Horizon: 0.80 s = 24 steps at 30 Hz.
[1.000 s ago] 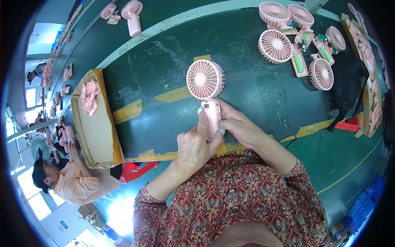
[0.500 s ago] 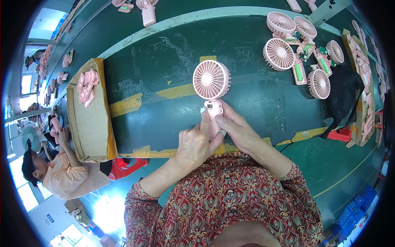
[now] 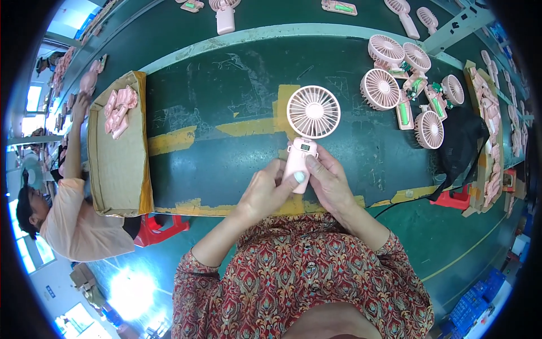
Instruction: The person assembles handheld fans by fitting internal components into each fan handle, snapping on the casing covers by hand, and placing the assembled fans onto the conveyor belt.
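Observation:
A pink handheld fan [image 3: 297, 161] is held upright in front of me, above the near part of the green table. Its round grille faces up at me, and a small dark display shows near the top of the handle. My left hand [image 3: 265, 191] grips the lower handle from the left, its thumb, with a whitish covering on the tip, lying on the front. From the right, my right hand [image 3: 332, 183] closes on the handle, thumb along its side just below the display. The fingers behind the handle are mostly hidden.
Several pink fans [image 3: 381, 89] with green parts in their opened handles lie at the right, beside a black cloth [image 3: 460, 138]. A cardboard tray [image 3: 121, 175] with pink plastic pieces stands left. Another person [image 3: 76, 220] sits beyond it. More fans [image 3: 224, 18] lie past the metal rail.
The fan has shifted right and turned its grille more squarely toward me, its display now lit. My left thumb has moved down the handle. The other person's arm now reaches farther out.

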{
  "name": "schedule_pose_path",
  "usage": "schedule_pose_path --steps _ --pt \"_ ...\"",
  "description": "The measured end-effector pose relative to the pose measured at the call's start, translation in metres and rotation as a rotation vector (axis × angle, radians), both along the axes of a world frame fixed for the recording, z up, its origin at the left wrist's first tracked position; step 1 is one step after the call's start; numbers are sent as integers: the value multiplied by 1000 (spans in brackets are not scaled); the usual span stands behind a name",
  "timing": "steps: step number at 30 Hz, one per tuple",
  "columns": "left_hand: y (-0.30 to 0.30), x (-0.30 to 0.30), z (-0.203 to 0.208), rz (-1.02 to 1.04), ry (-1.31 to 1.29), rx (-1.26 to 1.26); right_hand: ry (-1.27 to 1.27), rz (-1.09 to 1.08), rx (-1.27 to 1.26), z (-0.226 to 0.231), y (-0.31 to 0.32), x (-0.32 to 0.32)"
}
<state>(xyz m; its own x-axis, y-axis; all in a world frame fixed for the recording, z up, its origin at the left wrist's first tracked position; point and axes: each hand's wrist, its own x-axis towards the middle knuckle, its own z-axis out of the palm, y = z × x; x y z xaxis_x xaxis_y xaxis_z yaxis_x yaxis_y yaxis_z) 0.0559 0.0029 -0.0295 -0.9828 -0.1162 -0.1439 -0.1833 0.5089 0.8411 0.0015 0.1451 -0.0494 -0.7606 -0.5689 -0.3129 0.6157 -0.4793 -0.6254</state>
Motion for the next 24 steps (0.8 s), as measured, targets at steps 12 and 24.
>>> schedule_pose_path --steps 12,24 --pt "4 1 20 -177 132 74 113 29 2 29 6 1" --pt "-4 -12 5 -127 -194 429 154 55 170 18 -1 -16"
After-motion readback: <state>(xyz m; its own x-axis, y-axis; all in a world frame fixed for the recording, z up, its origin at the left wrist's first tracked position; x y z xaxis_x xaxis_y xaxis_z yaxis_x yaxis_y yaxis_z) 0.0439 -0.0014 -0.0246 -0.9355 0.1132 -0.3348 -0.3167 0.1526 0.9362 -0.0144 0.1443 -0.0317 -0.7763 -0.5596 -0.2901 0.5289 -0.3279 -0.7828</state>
